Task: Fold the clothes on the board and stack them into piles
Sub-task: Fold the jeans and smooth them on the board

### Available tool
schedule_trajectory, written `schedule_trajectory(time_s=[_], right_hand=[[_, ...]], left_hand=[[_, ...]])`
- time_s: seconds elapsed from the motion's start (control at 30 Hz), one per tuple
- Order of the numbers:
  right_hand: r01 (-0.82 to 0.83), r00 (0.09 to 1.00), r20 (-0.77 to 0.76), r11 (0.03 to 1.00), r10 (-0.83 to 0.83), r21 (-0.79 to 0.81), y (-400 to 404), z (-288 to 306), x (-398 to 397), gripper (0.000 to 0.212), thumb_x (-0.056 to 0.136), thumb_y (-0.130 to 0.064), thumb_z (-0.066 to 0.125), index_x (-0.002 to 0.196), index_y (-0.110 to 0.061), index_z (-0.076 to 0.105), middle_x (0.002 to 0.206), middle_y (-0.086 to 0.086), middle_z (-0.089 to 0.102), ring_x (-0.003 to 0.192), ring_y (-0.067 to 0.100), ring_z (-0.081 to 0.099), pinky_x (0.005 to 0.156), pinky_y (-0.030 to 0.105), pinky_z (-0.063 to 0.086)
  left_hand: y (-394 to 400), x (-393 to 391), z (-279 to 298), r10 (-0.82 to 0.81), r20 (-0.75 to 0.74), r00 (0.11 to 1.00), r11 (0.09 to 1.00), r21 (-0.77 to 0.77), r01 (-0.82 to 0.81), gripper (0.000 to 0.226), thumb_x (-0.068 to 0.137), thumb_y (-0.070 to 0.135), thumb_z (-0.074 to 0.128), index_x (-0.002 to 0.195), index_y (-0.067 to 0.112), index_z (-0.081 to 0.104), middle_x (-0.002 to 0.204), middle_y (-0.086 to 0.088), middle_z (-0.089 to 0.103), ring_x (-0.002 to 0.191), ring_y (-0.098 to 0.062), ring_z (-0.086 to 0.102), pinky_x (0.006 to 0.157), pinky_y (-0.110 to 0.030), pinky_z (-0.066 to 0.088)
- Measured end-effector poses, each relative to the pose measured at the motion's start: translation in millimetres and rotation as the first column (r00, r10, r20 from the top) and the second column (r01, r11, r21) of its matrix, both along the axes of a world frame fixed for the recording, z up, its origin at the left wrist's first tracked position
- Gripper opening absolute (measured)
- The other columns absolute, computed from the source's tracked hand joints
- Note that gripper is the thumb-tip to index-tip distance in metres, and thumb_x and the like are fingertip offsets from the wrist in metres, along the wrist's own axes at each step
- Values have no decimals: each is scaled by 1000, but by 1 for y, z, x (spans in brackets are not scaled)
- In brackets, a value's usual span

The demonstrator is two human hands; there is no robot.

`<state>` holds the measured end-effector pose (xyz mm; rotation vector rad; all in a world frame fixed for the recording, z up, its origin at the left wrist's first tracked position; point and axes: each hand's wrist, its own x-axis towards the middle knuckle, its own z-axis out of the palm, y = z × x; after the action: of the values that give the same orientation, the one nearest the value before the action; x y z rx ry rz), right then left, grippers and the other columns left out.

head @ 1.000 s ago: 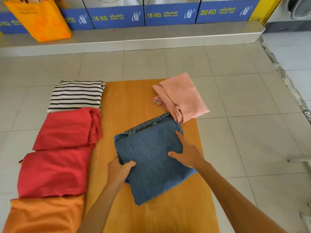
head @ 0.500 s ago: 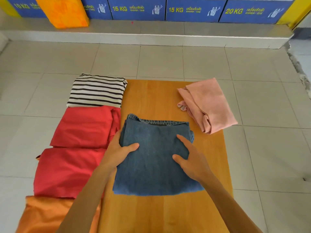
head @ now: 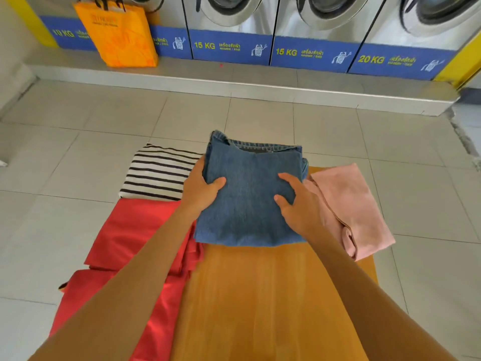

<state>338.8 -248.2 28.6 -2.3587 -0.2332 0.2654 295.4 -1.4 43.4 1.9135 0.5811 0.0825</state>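
Folded blue jeans [head: 247, 194] are held up over the far end of the wooden board [head: 270, 303]. My left hand [head: 201, 190] grips their left edge, thumb on top. My right hand [head: 299, 204] grips their right side. A pink garment [head: 351, 204], loosely folded, lies on the board's far right corner, partly behind my right hand. Left of the board on the floor lie a folded striped shirt [head: 158, 173] and two folded red garments, one [head: 140, 230] beyond the other [head: 140, 308].
A row of washing machines [head: 229, 27] stands on a raised step [head: 234, 87] at the back. An orange bag [head: 117, 35] stands on that step at the left. Grey floor tiles [head: 429, 204] surround the board.
Both hands have taken hold of the folded jeans, lifted them off the board and carried them toward its far end. The view has tilted up, showing the washers.
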Motion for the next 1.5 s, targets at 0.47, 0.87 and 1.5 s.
schedule_trajectory(time_s=[0.47, 0.87, 1.5], right_hand=[[14, 991, -116, 922, -64, -387, 6, -80, 35, 59, 101, -49, 39, 154, -42, 15, 154, 25, 31, 133, 46, 44, 99, 56, 49], [200, 978, -15, 958, -207, -206, -57, -10, -4, 43, 95, -30, 57, 136, -25, 50, 148, 6, 35, 108, 30, 61, 90, 43, 53], [779, 589, -508, 609, -628, 150, -144, -35, -43, 80, 80, -65, 59, 147, -47, 19, 111, 9, 63, 90, 33, 66, 78, 46, 59]], left_hand=[[1, 47, -70, 27, -208, 978, 965, 261, 29, 50, 91, 13, 60, 137, 9, 42, 123, -14, 59, 110, -34, 60, 88, -47, 53], [-42, 5, -38, -116, -378, 919, 865, 416, 280, 72, 88, 29, 61, 150, 15, 28, 156, -23, 21, 143, -43, 18, 115, -56, 27], [-219, 14, -31, -487, -343, 803, 783, 235, 575, 50, 76, 23, 39, 120, 32, 62, 98, -12, 60, 87, -29, 62, 63, -41, 59]])
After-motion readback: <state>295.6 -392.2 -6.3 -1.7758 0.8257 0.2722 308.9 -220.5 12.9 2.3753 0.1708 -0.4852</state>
